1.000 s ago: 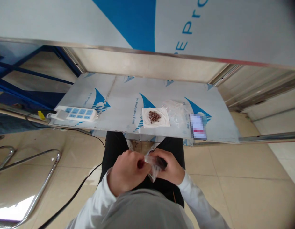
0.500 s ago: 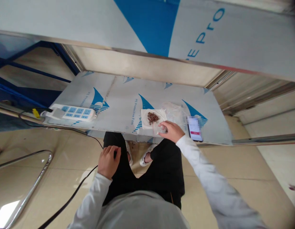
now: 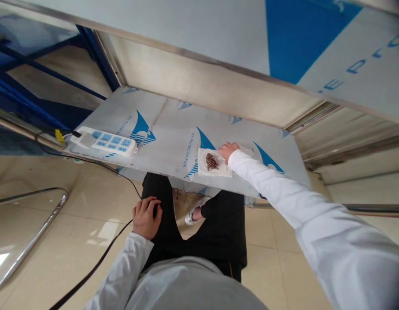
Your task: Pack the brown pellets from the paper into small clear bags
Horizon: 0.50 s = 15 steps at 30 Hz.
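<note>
My right hand (image 3: 229, 151) reaches over the shelf, its fingers closed. A bit of clear plastic (image 3: 220, 159) shows under the fingers; its shape is hard to make out. Just left of that hand lies a square white tray (image 3: 202, 169) with a small heap of brown, thin pieces (image 3: 212, 162), too small to name. Part of a clear plastic bag (image 3: 248, 149) shows behind my right sleeve. My left hand (image 3: 147, 218) rests on my thigh, thumb apart from the loosely bent fingers, holding nothing.
The shelf (image 3: 173, 129) is covered in printed protective film. A white power strip (image 3: 113, 143) sits at its left, with a black cable (image 3: 99, 166) hanging past the front edge. An upper panel (image 3: 186, 30) overhangs the shelf. A chrome frame (image 3: 41, 237) stands at lower left.
My right hand has moved up and away from me, past the tray's right side. My sleeve now covers the phone and most of the bag. My left hand stays on the thigh. The view has tilted.
</note>
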Tool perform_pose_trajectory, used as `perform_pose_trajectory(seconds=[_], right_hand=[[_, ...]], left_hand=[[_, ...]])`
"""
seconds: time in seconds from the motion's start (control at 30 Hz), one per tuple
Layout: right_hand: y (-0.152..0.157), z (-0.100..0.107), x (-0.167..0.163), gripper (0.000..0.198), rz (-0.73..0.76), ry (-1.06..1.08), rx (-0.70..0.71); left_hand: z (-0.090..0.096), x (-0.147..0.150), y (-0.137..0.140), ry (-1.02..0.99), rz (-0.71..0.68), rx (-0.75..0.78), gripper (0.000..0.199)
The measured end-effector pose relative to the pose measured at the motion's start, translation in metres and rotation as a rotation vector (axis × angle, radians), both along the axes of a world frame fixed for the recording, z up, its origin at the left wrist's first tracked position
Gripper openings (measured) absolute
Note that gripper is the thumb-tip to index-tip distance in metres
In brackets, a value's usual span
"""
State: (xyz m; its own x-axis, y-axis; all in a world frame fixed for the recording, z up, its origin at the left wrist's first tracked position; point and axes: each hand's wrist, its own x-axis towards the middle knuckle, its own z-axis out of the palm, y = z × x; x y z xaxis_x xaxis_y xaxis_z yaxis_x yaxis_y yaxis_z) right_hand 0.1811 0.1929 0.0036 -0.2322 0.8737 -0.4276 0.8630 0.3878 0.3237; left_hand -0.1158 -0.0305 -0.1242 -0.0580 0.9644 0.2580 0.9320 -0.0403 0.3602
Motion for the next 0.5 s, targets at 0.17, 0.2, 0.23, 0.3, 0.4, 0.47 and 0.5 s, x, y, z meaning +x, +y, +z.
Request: perform_pose_trajectory(seconds=[0.17, 0.2, 0.23, 0.3, 0.4, 0.47, 0.5], right_hand=[[0.001, 0.004, -0.004, 0.031, 0.006, 0.012, -0.004], [0.002, 0.004, -0.004, 0.031, 0.001, 0.025, -0.001], [0.002, 0.003, -0.004, 0.031, -0.007, 0.042, 0.003], [0.005, 0.002, 0.000, 0.031, -0.036, 0.083, 0.020], [0.010, 0.008, 0.022, 0.033, -0.126, 0.166, 0.074], [0.012, 0.018, 0.051, 0.035, -0.223, 0.234, 0.146], [0.012, 0.024, 0.069, 0.036, -0.278, 0.272, 0.197]], left_hand=[[-0.001, -0.003, -0.001, -0.007, -0.002, -0.014, 0.015], [-0.001, -0.003, -0.001, -0.007, -0.002, -0.015, 0.015], [-0.001, -0.003, -0.001, -0.006, -0.002, -0.017, 0.014], [-0.002, -0.003, 0.000, -0.007, -0.001, -0.021, 0.014], [-0.002, -0.004, -0.001, -0.017, 0.000, -0.020, 0.014], [-0.004, -0.005, -0.002, -0.021, 0.003, -0.011, 0.014], [-0.004, -0.006, -0.002, -0.022, 0.005, -0.003, 0.014]])
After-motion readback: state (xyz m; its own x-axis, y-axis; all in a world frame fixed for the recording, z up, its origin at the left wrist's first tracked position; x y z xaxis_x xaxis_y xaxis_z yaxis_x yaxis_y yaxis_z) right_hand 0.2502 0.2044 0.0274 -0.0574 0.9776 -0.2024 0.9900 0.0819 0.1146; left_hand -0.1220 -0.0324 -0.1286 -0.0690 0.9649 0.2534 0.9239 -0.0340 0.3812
